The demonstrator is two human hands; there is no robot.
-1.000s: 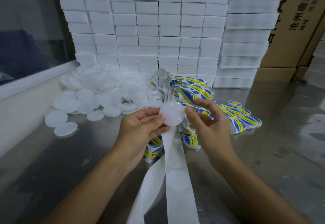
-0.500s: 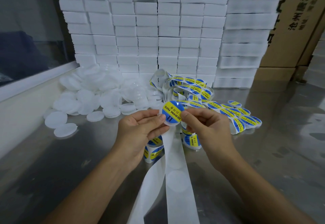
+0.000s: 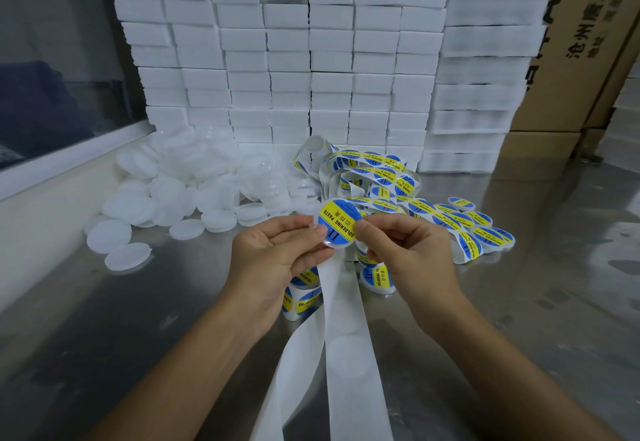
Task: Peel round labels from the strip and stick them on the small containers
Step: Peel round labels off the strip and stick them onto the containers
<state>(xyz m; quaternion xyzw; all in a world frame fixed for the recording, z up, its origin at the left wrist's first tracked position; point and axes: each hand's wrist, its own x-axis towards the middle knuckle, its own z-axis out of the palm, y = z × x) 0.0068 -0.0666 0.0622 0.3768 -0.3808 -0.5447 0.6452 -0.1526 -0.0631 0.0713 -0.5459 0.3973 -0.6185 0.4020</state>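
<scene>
**Label on the container, both hands pinching it**

Steel surface (image 3: 519, 302) runs under everything I can see. At its far edge stands a wall of stacked white blocks (image 3: 311, 59), with brown cartons (image 3: 568, 76) behind and to the right. In front of the blocks, to the left, lies a heap of plain white containers (image 3: 194, 180). Right of that heap the label strip (image 3: 374, 166) lies in loose coils, blue-and-yellow round labels on it, trailing off right across the steel. The emptied white backing (image 3: 341, 329) hangs from my hands down toward me.

My left hand (image 3: 277, 257) and my right hand (image 3: 412, 253) meet above the surface, just in front of the coils. Each grip is a pinch, thumb and fingertips on opposite edges of one small container (image 3: 337, 244), whose face carries a round label (image 3: 338, 220) reading SOLDERING PASTE. A few labelled containers (image 3: 375, 276) lie just below my hands.
</scene>
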